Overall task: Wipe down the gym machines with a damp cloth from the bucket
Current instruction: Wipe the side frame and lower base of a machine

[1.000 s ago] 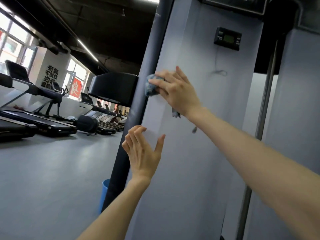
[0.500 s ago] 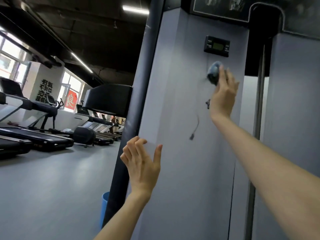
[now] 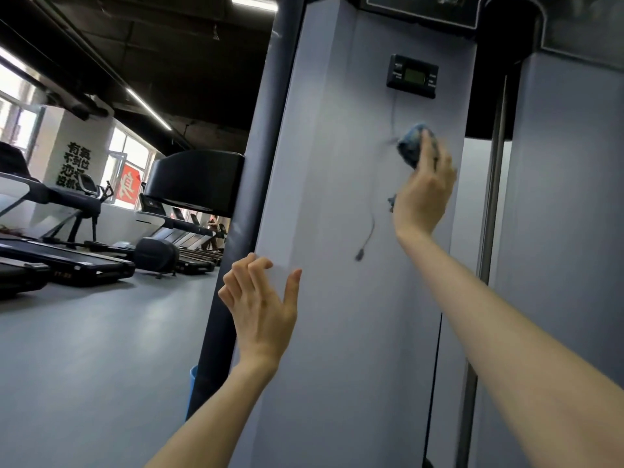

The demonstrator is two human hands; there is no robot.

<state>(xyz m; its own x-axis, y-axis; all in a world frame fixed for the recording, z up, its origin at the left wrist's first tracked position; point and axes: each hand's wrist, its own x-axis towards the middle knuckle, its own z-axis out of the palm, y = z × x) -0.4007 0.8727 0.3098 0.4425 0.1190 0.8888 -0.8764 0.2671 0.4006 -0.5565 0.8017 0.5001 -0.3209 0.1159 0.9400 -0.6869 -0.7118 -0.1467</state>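
Wadded cloth [image 3: 410, 149] seemingly upright on panel [image 3: 337, 184], right hand [image 3: 423, 194] gripping it, left hand [image 3: 260, 314] relaxed, empty.

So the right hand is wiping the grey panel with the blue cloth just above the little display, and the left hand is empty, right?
Not quite. The head view shows the right hand holding the blue cloth against the grey panel below the little display, not above it. The left hand is empty.

Machine panel [image 3: 337, 197]: smooth, matt grey. Cloth [image 3: 409, 148]: blue, bunched fabric. Guide rod [image 3: 495, 197]: shiny metal. Counter box [image 3: 412, 76]: black plastic. Floor [image 3: 84, 366]: smooth, faint sheen.
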